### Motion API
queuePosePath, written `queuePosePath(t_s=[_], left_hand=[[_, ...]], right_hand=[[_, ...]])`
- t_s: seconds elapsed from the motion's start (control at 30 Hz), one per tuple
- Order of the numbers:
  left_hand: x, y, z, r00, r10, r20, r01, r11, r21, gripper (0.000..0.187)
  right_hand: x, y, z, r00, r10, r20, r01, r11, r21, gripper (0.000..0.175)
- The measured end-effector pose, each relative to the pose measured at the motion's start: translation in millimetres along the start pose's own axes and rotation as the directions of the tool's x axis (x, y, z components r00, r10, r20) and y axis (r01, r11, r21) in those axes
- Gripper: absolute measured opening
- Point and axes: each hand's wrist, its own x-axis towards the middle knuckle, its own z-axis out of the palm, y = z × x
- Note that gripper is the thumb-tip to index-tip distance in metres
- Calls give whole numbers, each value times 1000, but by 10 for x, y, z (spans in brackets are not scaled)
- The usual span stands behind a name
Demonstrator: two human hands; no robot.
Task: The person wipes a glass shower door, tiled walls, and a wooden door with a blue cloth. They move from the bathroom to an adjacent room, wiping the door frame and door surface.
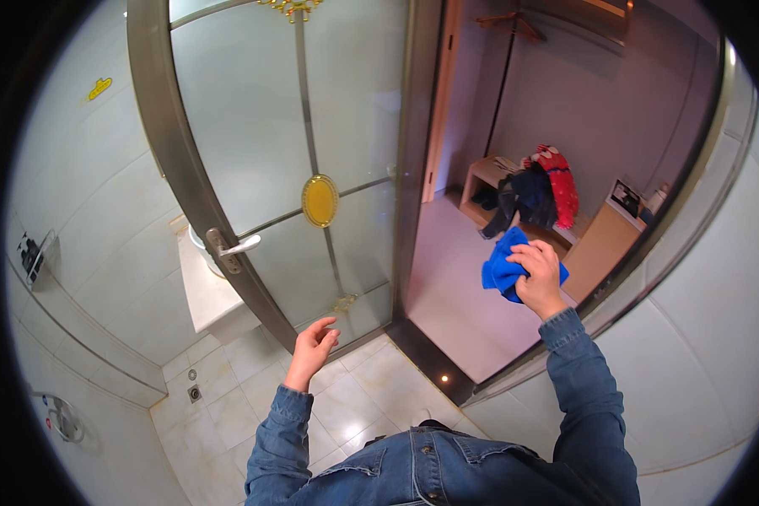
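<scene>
A crumpled blue cloth (505,269) is gripped in my right hand (539,275), held up in front of the doorway. My left hand (314,348) is raised with fingers curled and apart, holding nothing. It appears in front of the lower part of a frosted glass door (354,126), which stands swung inward. The door has a metal frame (158,114), a lever handle (234,248) and a yellow oval ornament (320,200) at the crossing of its bars.
A dark threshold (430,360) leads to a room with a low wooden bench (487,174) piled with clothes (537,196). Right of it stands a wooden cabinet (598,253). Behind the door is a white washbasin counter (199,291). A floor drain (194,393) and a shower mixer (63,419) are at left.
</scene>
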Motion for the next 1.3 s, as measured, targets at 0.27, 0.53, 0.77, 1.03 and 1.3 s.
queuePosePath(t_s=[0.27, 0.53, 0.77, 1.03, 1.3], left_hand=[[183, 258, -1048, 930, 138, -340, -87, 983, 160, 31], [976, 815, -2156, 508, 478, -717, -240, 878, 415, 40], [1529, 875, -2748, 227, 405, -886, -121, 914, 387, 51], [1858, 802, -2480, 353, 17, -936, -489, 856, -168, 64], [1840, 812, -2411, 232, -40, -972, -407, 904, -135, 61]], right_hand=[[1386, -51, 1154, 983, -121, -140, 158, 940, 301, 35], [3401, 23, 1534, 825, -318, -467, 487, 820, 301, 37], [4483, 41, 1885, 724, -303, -620, 500, 849, 168, 48], [2753, -132, 3016, 719, -551, -425, 679, 686, 260, 32], [3542, 225, 2645, 693, -565, -447, 692, 695, 195, 20]])
